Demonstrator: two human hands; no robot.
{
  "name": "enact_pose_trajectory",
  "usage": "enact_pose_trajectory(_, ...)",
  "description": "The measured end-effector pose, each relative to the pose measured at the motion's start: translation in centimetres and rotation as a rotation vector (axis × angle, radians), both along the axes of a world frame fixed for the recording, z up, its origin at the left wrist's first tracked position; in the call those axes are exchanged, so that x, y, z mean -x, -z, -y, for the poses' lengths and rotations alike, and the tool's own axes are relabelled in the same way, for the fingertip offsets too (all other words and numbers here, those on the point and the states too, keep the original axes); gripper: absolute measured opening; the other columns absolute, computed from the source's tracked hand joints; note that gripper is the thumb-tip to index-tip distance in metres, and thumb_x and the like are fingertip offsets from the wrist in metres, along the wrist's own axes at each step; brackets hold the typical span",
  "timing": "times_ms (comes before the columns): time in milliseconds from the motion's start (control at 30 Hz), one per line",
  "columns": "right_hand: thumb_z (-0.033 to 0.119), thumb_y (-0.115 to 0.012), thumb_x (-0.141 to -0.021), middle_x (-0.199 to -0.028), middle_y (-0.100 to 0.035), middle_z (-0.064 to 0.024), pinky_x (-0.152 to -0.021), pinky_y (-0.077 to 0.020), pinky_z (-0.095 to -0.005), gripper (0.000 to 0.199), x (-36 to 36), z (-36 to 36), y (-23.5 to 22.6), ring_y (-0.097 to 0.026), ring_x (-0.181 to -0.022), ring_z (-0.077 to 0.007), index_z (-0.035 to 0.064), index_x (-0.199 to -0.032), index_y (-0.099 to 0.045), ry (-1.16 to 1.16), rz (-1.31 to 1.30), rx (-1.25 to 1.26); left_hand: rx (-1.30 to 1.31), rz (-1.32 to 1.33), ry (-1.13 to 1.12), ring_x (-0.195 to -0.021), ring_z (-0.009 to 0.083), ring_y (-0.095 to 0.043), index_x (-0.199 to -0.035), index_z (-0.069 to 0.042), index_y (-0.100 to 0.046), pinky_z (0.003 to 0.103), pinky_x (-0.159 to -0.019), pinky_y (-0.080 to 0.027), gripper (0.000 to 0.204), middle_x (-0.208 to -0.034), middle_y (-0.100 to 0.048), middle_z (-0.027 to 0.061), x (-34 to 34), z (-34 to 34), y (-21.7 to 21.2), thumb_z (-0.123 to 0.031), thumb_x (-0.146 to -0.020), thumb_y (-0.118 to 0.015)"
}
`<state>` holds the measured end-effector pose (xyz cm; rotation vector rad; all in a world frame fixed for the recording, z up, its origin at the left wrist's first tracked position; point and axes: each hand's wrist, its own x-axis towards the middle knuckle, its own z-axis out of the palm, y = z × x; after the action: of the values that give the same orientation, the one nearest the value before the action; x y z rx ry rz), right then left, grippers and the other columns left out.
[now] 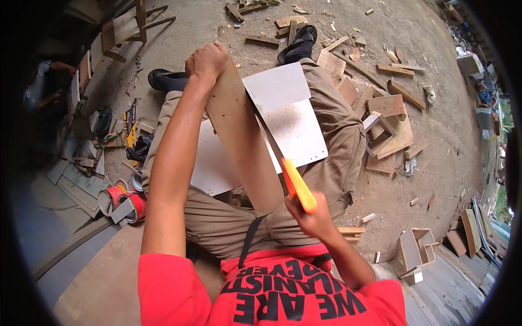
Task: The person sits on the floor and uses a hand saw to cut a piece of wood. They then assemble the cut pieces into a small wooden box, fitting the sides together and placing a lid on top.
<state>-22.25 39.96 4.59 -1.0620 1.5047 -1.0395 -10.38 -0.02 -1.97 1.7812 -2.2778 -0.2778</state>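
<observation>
My left hand (206, 61) grips the far top end of a long brown wooden board (244, 146) that stands tilted between my knees. My right hand (311, 217) is closed on the orange handle of a hand saw (296, 185). Its thin blade (266, 133) runs up along the board's right edge. Behind the board, a white panel (288, 125) lies across my lap and khaki trousers.
Wood offcuts (389, 127) lie scattered over the dirt floor on the right. Two red tins (122, 201) sit at my left, near a yellow tool (130, 122). Small open wooden boxes (416, 247) stand at the lower right. Another person (43, 87) sits at the far left.
</observation>
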Motion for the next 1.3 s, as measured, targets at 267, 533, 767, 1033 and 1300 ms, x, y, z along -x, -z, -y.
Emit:
enact_pose_trajectory(267,0.004,-0.069,-0.082,-0.054,-0.05,-0.0085,-0.047,-0.0382,-0.0333,0.018,0.5,-3.2,-3.3,-0.046,-0.046,-0.0172,-0.0004,-0.071,-0.056,0.057,-0.031,-0.079,0.075,0.065,-0.064,-0.089,0.0445,-0.069,-0.087,-0.001,-0.076,0.049,-0.081,-0.054,0.054,-0.09,-0.07,0.027,1.4,-0.6,-0.4,-0.036,-0.094,-0.035)
enact_pose_trajectory(533,0.024,-0.059,-0.082,-0.057,-0.056,-0.0128,-0.052,-0.0448,-0.0406,0.033,0.0,20.0,3.1,-0.055,-0.053,-0.0217,-0.0075,-0.073,-0.06,0.04,0.089,-0.166,0.146,0.087,-0.014,-0.09,0.0454,-0.068,-0.083,0.006,-0.073,0.052,-0.088,-0.051,0.055,-0.089,-0.068,0.0313,0.4,0.6,0.6,-0.032,-0.093,-0.036)
enact_pose_trajectory(767,0.016,-0.065,-0.087,-0.056,-0.045,-0.0098,-0.052,-0.039,-0.0348,0.026,0.3,2.6,0.1,-0.039,-0.055,-0.0115,-0.0038,-0.074,-0.054,0.052,0.052,0.041,0.09,0.066,-0.011,-0.094,0.0481,-0.066,-0.087,0.005,-0.074,0.05,-0.091,-0.05,0.056,-0.092,-0.068,0.0314,1.0,0.5,0.1,-0.034,-0.093,-0.034)
enact_pose_trajectory(1033,0.007,-0.067,-0.088,-0.058,-0.05,-0.004,-0.053,-0.04,-0.0295,0.016,1.2,-7.9,-6.7,-0.048,-0.056,-0.0073,-0.0024,-0.079,-0.059,0.205,0.176,-0.306,0.062,0.066,-0.075,-0.096,0.0484,-0.065,-0.089,0.009,-0.072,0.049,-0.094,-0.048,0.057,-0.093,-0.066,0.0344,2.7,-2.3,-2.8,-0.033,-0.095,-0.033)
enact_pose_trajectory(1300,0.021,-0.062,-0.088,-0.052,-0.048,-0.0031,-0.045,-0.0358,-0.0336,0.031,1.9,15.3,3.2,-0.043,-0.047,-0.0111,-0.0035,-0.071,-0.055,0.106,0.331,-0.176,0.004,0.129,-0.061,-0.104,0.0469,-0.064,-0.096,0.007,-0.072,0.05,-0.097,-0.047,0.057,-0.104,-0.065,0.0342,2.2,-1.4,-2.6,-0.037,-0.094,-0.035)
